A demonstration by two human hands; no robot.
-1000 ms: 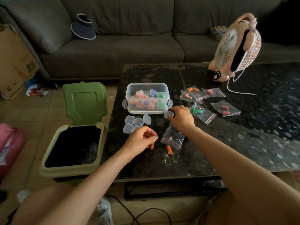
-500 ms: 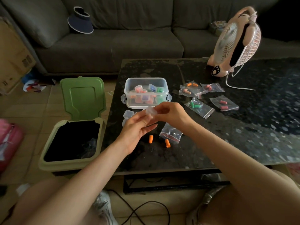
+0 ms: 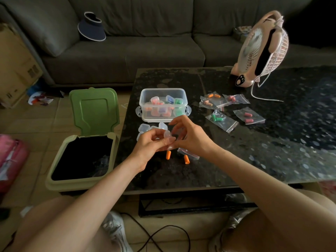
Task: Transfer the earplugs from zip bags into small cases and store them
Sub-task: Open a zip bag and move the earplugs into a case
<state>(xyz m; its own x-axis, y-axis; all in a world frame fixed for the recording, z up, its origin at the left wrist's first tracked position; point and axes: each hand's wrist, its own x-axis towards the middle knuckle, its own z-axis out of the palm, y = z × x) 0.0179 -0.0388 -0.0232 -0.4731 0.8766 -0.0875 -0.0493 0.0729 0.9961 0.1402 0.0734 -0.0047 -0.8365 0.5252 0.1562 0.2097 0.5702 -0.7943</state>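
Hands meet on one small case

Both hands are raised just above the near-left part of the counter. The left hand and the right hand come together on a small clear case. Each grip pinches it between thumb and fingertips, the left from the left side and the right from the right. Whether the case's lid is up I cannot tell.

Under the hands, two orange earplugs lie loose on the counter, apart from each other. A flat zip bag lies just beside the right one, partly hidden by the right wrist. Just beyond the hands sits a cluster of empty cases. Behind them is an open-topped clear storage box holding cases with coloured earplugs in them. To its right, several filled bags lie spread out, with green, pink and orange earplugs inside.

A pink fan stands at the far side of the counter, to the right. On the floor to the left is a green bin with its lid tilted back.
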